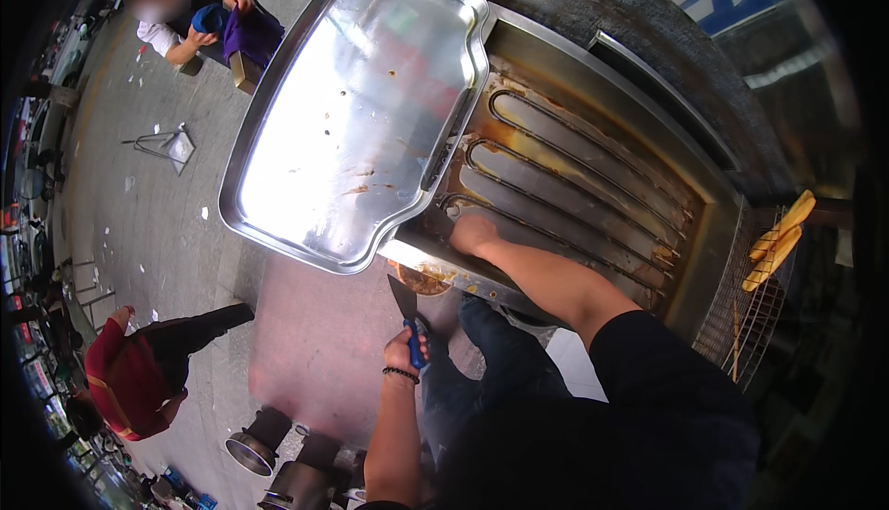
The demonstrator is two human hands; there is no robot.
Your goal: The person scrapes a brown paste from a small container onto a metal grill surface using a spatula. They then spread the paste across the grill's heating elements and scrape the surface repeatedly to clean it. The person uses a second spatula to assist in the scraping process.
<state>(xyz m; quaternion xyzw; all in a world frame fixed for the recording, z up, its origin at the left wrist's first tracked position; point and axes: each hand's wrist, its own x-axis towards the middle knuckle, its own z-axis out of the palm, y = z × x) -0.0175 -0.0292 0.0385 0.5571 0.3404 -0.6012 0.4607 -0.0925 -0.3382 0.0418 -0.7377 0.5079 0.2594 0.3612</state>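
My left hand (401, 351) grips the blue handle of a scraper (407, 308), its flat metal blade pointing up and away from me. A beaded bracelet circles that wrist. Inside the stainless-steel fryer vat (618, 72), my right hand (475, 233) is curled low by the front wall, beside the looped heating tubes (555, 176). A dark flat thing shows at its fingers, too unclear to name or to call held. Brown and yellow grease stains the vat. To the left, a shallow steel tray (361, 128) with dark specks and smears adjoins it.
Fried dough sticks (778, 242) rest on a wire rack (757, 308) at the right. A container of brown liquid (424, 279) stands below the vat's front edge. Metal pots (298, 486) are at lower left. One person (201, 20) holds cloths beyond the tray; another (132, 378) is farther left.
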